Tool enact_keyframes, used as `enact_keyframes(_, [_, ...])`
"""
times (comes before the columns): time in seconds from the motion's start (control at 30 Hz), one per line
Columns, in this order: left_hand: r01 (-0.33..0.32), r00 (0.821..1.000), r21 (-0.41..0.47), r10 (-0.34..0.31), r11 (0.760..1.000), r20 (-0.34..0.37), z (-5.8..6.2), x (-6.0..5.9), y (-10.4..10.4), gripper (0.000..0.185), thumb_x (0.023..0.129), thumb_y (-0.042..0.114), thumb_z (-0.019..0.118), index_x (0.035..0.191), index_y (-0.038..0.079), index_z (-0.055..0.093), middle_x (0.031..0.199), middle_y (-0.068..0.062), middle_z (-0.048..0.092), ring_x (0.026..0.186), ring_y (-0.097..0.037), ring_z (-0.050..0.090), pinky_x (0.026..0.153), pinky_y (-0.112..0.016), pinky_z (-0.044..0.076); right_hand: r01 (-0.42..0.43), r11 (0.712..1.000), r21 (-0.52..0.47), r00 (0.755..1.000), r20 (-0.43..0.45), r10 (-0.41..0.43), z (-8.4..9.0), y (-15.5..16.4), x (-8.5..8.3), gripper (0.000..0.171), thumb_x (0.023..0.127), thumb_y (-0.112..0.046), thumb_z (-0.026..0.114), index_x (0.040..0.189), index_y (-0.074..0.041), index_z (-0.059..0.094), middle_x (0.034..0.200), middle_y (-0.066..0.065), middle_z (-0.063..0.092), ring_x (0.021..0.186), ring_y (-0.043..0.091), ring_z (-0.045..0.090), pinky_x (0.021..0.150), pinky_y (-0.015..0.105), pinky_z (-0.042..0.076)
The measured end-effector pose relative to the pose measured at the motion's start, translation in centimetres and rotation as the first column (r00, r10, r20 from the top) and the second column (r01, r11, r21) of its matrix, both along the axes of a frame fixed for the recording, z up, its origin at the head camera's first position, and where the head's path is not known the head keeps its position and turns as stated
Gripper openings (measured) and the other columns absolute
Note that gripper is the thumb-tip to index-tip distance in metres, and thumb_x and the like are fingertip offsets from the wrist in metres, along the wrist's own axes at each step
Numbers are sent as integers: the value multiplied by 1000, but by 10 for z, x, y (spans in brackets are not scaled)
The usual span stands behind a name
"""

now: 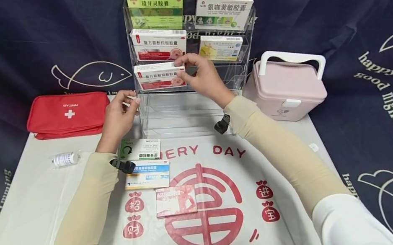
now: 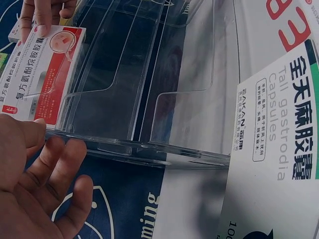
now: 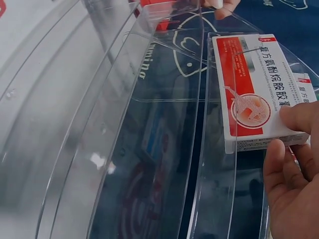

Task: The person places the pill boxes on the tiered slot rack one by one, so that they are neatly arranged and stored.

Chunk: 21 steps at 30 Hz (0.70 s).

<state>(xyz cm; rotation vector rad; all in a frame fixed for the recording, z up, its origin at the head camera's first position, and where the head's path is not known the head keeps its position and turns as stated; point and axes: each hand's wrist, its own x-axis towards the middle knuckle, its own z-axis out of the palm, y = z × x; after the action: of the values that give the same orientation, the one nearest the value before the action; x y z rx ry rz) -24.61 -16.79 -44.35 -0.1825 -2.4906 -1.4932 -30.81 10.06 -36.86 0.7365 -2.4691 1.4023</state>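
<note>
Fingers of the right hand (image 1: 201,75) pinched the right end of a red-and-white medicine box (image 1: 160,76) standing in the lowest occupied tier of the clear acrylic rack (image 1: 179,112). The left hand (image 1: 119,115) rested against the rack's left edge with relaxed fingers, holding nothing. Only the left wrist view showed a green-and-white capsule box (image 2: 279,149) lying on the tabletop just beside the rack.

Beige arm sleeves under white cuffs — black wrist-mounted cameras, bare hands.
</note>
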Motion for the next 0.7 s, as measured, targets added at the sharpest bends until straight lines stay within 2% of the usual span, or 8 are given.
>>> enact_keyframes(0.2, [6,1000,17,-6,1000,-3,0,0,1,25,103,22,63,122,6,61,95,-13,63,77,-36,69,62,-23,44,-5,998,64,1000,-23,7,-2,1,3,18,95,-7,72,114,-8,69,103,2,63,80,20,58,70,28,46])
enact_keyframes(0.37, [4,1000,10,-4,1000,-3,0,0,0,26,103,23,63,122,6,61,95,-13,64,77,-33,69,62,-22,45,4,995,104,999,-39,0,-1,1,5,19,96,-9,71,115,-10,69,105,1,62,86,19,57,70,27,47])
enact_keyframes(0.5, [6,1000,2,-6,1000,9,0,1,-1,26,103,23,63,123,6,60,96,-12,63,78,-32,69,64,-24,45,8,992,125,998,-69,0,-2,1,5,19,96,-10,71,115,-9,69,106,0,62,94,24,56,70,28,47])
enact_keyframes(0.7, [11,1000,7,-11,1000,9,-1,1,0,27,103,23,62,123,5,60,96,-13,62,80,-39,69,64,-24,46,32,988,153,994,-110,-15,-3,0,6,18,96,-10,71,114,-10,69,107,2,62,80,26,55,66,29,44])
